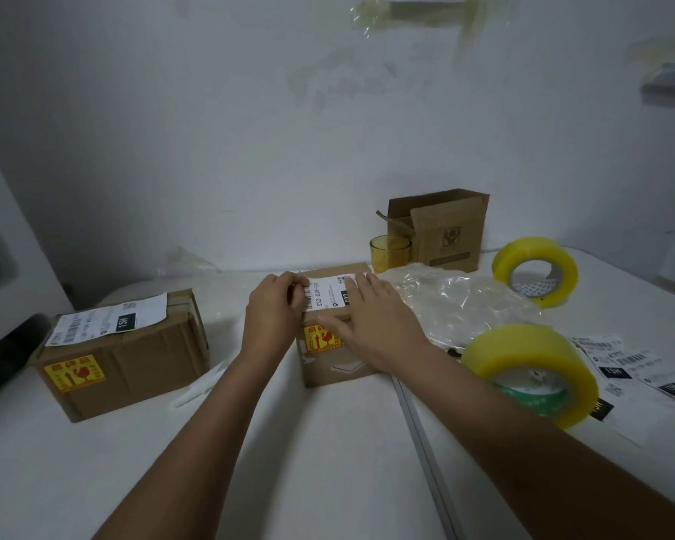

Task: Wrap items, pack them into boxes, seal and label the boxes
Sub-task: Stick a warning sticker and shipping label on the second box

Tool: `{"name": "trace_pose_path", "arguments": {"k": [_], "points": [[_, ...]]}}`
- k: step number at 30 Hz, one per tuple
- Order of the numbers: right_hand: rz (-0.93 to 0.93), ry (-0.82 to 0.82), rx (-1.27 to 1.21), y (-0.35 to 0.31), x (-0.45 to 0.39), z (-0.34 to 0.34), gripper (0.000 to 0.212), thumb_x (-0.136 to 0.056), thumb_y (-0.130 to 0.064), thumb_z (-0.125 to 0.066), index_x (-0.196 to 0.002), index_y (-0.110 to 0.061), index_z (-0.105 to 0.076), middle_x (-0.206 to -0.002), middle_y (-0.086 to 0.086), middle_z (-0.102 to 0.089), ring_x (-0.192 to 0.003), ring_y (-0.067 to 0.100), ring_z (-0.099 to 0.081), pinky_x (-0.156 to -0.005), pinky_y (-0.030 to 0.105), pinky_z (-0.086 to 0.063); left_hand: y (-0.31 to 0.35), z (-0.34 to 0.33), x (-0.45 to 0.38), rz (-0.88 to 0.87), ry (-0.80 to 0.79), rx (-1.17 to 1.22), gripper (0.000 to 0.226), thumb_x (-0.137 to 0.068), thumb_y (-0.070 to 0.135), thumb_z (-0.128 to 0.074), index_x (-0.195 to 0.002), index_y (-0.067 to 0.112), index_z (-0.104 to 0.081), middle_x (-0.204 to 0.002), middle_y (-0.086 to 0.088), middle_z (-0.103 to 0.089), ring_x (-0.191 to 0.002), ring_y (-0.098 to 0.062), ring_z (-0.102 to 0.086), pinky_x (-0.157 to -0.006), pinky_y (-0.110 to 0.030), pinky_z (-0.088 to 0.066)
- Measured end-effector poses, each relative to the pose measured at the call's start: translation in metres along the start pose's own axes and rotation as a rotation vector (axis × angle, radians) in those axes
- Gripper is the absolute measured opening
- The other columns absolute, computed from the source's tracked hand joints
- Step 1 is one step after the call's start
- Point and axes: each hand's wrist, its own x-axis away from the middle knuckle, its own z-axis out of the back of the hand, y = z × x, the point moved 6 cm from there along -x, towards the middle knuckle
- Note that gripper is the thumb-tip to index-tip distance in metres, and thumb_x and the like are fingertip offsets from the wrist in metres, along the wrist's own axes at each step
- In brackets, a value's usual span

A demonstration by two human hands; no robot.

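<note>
Small box (336, 360) at bench (328, 442) middle. My left hand (275, 317) pinches label (332, 292) edge, I think; right hand (375, 325) flat, pressing. I should rub outward, no bubbles.

The small box (340, 356) in the middle is brown cardboard, topped by a white shipping label (330, 292) with black barcode stripes and a black block, and fronted by a yellow sticker (322, 339) printed in red. Left of it, a larger box (133, 368) shows the same brown, white label and yellow-red sticker. Behind it stands an amber glass (389, 253) and an open brown carton (445, 231). Right of it lie clear wrap (464, 302), two translucent yellow tape rolls (534, 272) (530, 374), and white labels (640, 368) with black blocks. The table (328, 461) is white.
</note>
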Motion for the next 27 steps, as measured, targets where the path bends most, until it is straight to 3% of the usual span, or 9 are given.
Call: {"name": "trace_pose_path", "arguments": {"k": [4, 9, 12, 14, 18, 20, 22, 24, 27], "points": [[0.058, 0.000, 0.026, 0.001, -0.001, -0.003, 0.072, -0.095, -0.067, -0.023, -0.156, -0.028, -0.016, -0.161, 0.017, -0.015, -0.149, 0.032, -0.009, -0.120, 0.041, -0.005, 0.000, 0.001, -0.002, 0.020, -0.012, 0.044, 0.021, -0.097, 0.016, -0.051, -0.103, 0.017, -0.072, -0.098, -0.003, -0.066, -0.089, -0.016, -0.060, -0.067, -0.022, -0.042], [0.137, 0.090, 0.070, -0.011, 0.001, -0.005, 0.077, -0.083, -0.063, 0.007, -0.149, -0.045, -0.029, -0.156, 0.015, -0.030, -0.146, 0.032, -0.022, -0.119, 0.046, -0.006, 0.000, 0.003, -0.002, 0.099, -0.037, 0.146, 0.020, -0.097, 0.015, -0.051, -0.100, 0.018, -0.071, -0.094, -0.003, -0.068, -0.083, -0.017, -0.065, -0.069, -0.030, -0.052], [0.118, 0.142, 0.023, -0.012, 0.004, -0.007, 0.064, -0.090, -0.056, -0.004, -0.143, -0.047, -0.039, -0.149, 0.020, -0.041, -0.139, 0.038, -0.034, -0.116, 0.048, -0.021, 0.000, 0.004, -0.002, 0.118, -0.059, 0.169, 0.018, -0.097, 0.014, -0.052, -0.098, 0.017, -0.071, -0.089, 0.000, -0.069, -0.072, -0.012, -0.063, -0.054, -0.015, -0.046], [0.103, 0.204, -0.003, -0.011, 0.006, -0.008, 0.054, -0.094, -0.053, -0.014, -0.138, -0.049, -0.045, -0.144, 0.021, -0.048, -0.134, 0.040, -0.042, -0.111, 0.050, -0.029, 0.000, 0.005, -0.002, 0.089, -0.068, 0.135, 0.015, -0.097, 0.017, -0.055, -0.098, 0.019, -0.070, -0.088, 0.000, -0.066, -0.072, -0.013, -0.063, -0.054, -0.015, -0.044], [0.135, 0.141, -0.014, -0.011, 0.007, -0.008, 0.042, -0.102, -0.049, -0.028, -0.144, -0.054, -0.029, -0.156, 0.018, -0.029, -0.144, 0.039, -0.022, -0.116, 0.049, -0.015, 0.003, 0.013, -0.002, -0.027, -0.039, -0.114, 0.012, -0.095, 0.022, -0.061, -0.103, 0.021, -0.070, -0.093, 0.003, -0.052, -0.081, -0.013, -0.053, -0.059, -0.016, -0.034], [0.147, 0.098, -0.087, -0.008, 0.004, -0.008, 0.046, -0.102, -0.048, -0.034, -0.147, -0.051, -0.025, -0.159, 0.014, -0.022, -0.147, 0.035, -0.014, -0.117, 0.047, -0.007, 0.021, 0.021, 0.002, -0.172, 0.017, -0.111, 0.014, -0.092, 0.012, -0.062, -0.102, 0.018, -0.071, -0.093, 0.004, -0.053, -0.082, -0.011, -0.052, -0.061, -0.013, -0.035], [0.094, 0.119, -0.368, 0.002, 0.002, -0.001, 0.041, -0.103, -0.040, -0.036, -0.144, -0.035, -0.037, -0.149, 0.010, -0.041, -0.140, 0.031, -0.032, -0.115, 0.045, -0.022, 0.042, 0.020, 0.007, -0.313, -0.024, -0.076, 0.019, -0.091, 0.005, -0.060, -0.103, 0.016, -0.072, -0.097, 0.002, -0.063, -0.086, -0.013, -0.058, -0.069, -0.021, -0.045], [-0.051, 0.238, -0.733, 0.022, 0.000, 0.009, 0.028, -0.104, -0.028, -0.037, -0.129, -0.020, -0.047, -0.123, 0.007, -0.060, -0.116, 0.026, -0.055, -0.095, 0.040, -0.044, 0.057, 0.005, 0.013, -0.356, -0.180, -0.108, 0.021, -0.095, 0.010, -0.056, -0.109, 0.017, -0.071, -0.103, 0.001, -0.069, -0.094, -0.017, -0.063, -0.078, -0.029, -0.048], [-0.165, 0.338, -0.842, 0.031, 0.001, 0.012, 0.029, -0.105, -0.027, -0.036, -0.130, -0.016, -0.045, -0.129, 0.004, -0.054, -0.111, 0.018, -0.054, -0.085, 0.025, -0.040, 0.068, -0.025, 0.020, -0.383, -0.407, -0.220, 0.026, -0.102, 0.024, -0.047, -0.121, 0.019, -0.063, -0.120, -0.001, -0.066, -0.112, -0.023, -0.060, -0.086, -0.032, -0.047]]}}
